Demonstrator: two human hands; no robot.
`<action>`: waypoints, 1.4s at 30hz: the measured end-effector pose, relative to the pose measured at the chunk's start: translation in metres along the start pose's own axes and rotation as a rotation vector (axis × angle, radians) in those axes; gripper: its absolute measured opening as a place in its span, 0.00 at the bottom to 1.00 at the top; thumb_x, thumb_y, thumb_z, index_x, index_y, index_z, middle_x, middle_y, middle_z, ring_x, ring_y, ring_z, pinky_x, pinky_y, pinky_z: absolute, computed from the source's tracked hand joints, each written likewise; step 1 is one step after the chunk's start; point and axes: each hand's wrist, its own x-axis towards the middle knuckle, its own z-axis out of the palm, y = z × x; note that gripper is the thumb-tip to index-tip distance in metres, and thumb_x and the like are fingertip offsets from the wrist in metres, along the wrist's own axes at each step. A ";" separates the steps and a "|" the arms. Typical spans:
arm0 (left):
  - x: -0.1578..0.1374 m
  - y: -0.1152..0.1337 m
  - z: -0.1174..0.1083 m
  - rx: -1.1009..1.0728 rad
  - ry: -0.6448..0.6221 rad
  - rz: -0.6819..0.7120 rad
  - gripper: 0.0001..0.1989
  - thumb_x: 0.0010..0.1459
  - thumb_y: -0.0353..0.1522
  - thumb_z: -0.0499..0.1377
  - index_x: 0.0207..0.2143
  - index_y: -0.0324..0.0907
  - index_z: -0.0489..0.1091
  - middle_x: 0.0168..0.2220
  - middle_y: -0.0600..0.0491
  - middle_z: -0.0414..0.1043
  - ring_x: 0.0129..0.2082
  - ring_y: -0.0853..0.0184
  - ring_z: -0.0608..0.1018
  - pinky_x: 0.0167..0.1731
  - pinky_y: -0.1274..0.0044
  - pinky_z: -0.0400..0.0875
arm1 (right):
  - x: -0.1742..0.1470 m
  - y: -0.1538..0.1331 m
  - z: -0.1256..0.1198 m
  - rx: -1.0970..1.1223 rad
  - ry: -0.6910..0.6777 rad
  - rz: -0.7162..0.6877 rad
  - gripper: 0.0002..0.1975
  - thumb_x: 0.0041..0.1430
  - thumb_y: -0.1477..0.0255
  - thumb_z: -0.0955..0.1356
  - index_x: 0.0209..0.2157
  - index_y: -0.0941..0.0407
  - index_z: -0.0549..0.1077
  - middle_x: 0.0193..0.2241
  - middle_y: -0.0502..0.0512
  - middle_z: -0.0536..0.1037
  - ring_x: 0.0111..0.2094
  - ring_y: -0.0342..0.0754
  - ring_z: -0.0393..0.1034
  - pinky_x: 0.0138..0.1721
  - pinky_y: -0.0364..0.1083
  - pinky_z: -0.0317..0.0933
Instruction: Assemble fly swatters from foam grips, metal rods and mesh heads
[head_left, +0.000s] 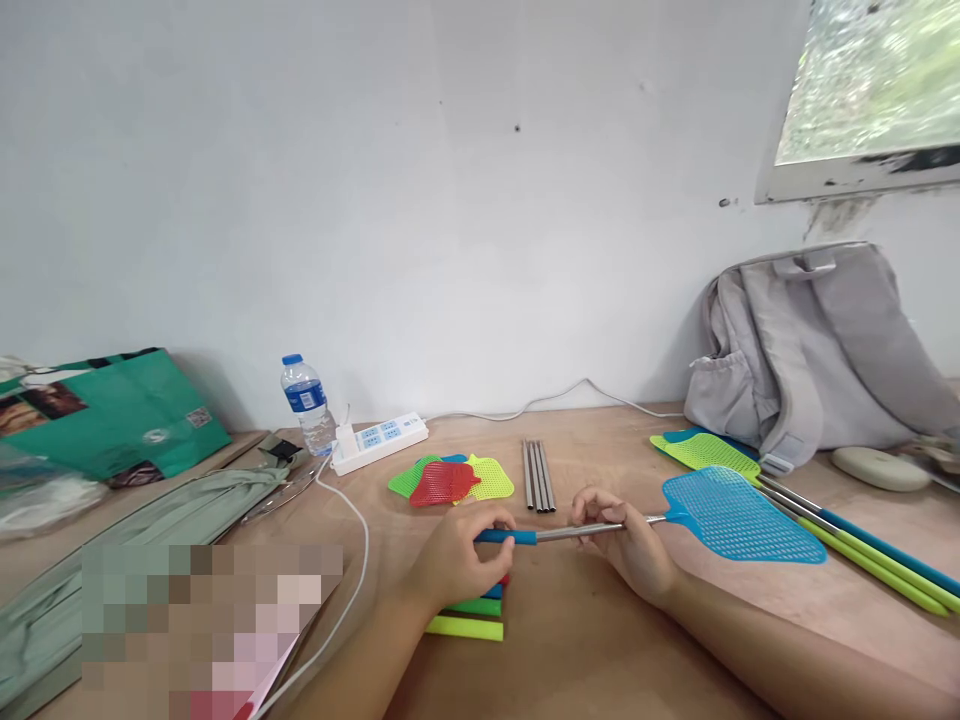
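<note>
A blue fly swatter (742, 515) with a mesh head, metal rod and blue handle lies across both my hands, its head pointing right. My left hand (469, 550) is closed round the blue handle. The metal rod rests in the curled fingers of my right hand (626, 545), close to the swatter's head. Partly hidden below my left hand are coloured handle tubes, among them a yellow-green handle (469, 629) and a green handle (476, 606). Beyond the hands lie loose mesh heads, with a red swatter head (442, 483) on top, and several metal rods (538, 475).
Finished-looking swatters (709, 455) lie at the right, before a grey backpack (810, 350). At the back left stand a water bottle (304, 400) and a white power strip (382, 442), whose cable (366, 545) runs over the table. A green bag (142, 420) is far left.
</note>
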 end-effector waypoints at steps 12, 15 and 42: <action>-0.004 0.038 0.016 0.016 0.029 0.187 0.07 0.58 0.31 0.53 0.36 0.42 0.71 0.29 0.51 0.73 0.28 0.68 0.73 0.31 0.77 0.68 | -0.014 -0.003 0.017 -0.148 -0.041 -0.077 0.15 0.50 0.62 0.59 0.26 0.57 0.71 0.22 0.53 0.69 0.25 0.48 0.60 0.29 0.46 0.53; -0.006 0.047 0.021 0.003 0.108 0.168 0.04 0.55 0.32 0.57 0.31 0.42 0.70 0.25 0.53 0.71 0.23 0.70 0.71 0.25 0.79 0.67 | -0.019 -0.001 0.023 -0.078 -0.025 -0.115 0.15 0.50 0.62 0.59 0.30 0.56 0.71 0.22 0.52 0.69 0.25 0.48 0.61 0.27 0.46 0.54; -0.021 0.080 0.058 -0.010 0.396 0.352 0.14 0.58 0.38 0.53 0.22 0.43 0.66 0.16 0.59 0.63 0.13 0.76 0.64 0.17 0.84 0.61 | -0.068 0.016 0.044 0.172 0.060 -0.209 0.17 0.49 0.58 0.62 0.24 0.57 0.72 0.20 0.53 0.69 0.21 0.46 0.60 0.22 0.44 0.56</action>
